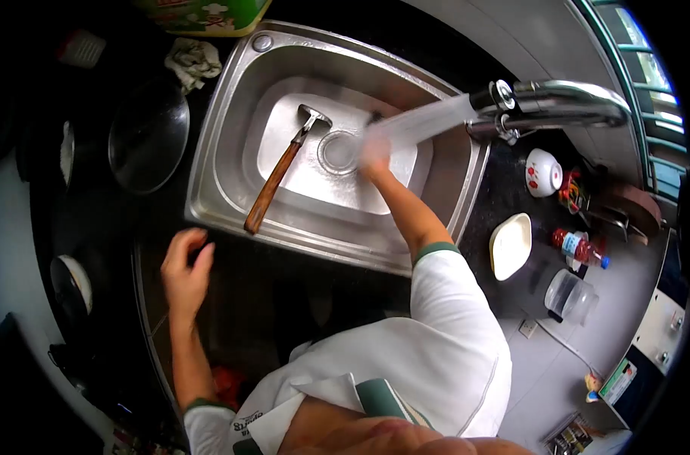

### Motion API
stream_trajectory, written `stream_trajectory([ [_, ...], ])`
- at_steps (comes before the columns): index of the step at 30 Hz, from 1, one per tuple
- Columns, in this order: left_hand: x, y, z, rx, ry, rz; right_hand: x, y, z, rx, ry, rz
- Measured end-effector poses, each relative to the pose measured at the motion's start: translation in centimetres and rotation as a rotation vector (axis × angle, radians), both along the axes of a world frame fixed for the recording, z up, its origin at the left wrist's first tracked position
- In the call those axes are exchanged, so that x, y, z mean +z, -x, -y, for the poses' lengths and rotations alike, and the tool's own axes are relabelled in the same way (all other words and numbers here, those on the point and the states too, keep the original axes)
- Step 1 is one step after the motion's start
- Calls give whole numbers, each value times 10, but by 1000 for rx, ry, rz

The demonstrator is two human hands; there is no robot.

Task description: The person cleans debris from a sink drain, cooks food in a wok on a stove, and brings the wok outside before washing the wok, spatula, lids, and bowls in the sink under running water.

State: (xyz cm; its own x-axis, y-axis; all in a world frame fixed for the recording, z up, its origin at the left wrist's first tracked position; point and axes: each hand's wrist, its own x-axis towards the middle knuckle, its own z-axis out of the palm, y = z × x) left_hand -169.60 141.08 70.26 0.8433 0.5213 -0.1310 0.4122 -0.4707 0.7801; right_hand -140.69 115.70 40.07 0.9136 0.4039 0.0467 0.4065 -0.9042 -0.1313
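Observation:
My right hand (375, 154) is over the sink (314, 250), at the end of a wide whitish stream (428, 123) from the faucet (564, 102). Motion blurs its fingers, and a small dark thing shows just above them; whether it is held I cannot tell. A spatula (283, 171) with a wooden handle leans in the sink, its metal head on the bottom near the drain and its handle across the front rim. Outside the sink's lower left corner, my left hand (187, 269) hangs with fingers bent and apart, holding nothing.
A crumpled cloth (192, 62) and a dark round lid (149, 136) lie left of the sink. To the right are a flowered bowl (543, 173), a cream dish (511, 246), a red bottle (580, 248) and a clear container (571, 296). A green box (201, 17) stands above.

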Motion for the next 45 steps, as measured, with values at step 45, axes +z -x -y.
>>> stream_trajectory([
  [45,-66,-140,20,-1005,-512,-331,41,-45,31,97,55,-417],
])
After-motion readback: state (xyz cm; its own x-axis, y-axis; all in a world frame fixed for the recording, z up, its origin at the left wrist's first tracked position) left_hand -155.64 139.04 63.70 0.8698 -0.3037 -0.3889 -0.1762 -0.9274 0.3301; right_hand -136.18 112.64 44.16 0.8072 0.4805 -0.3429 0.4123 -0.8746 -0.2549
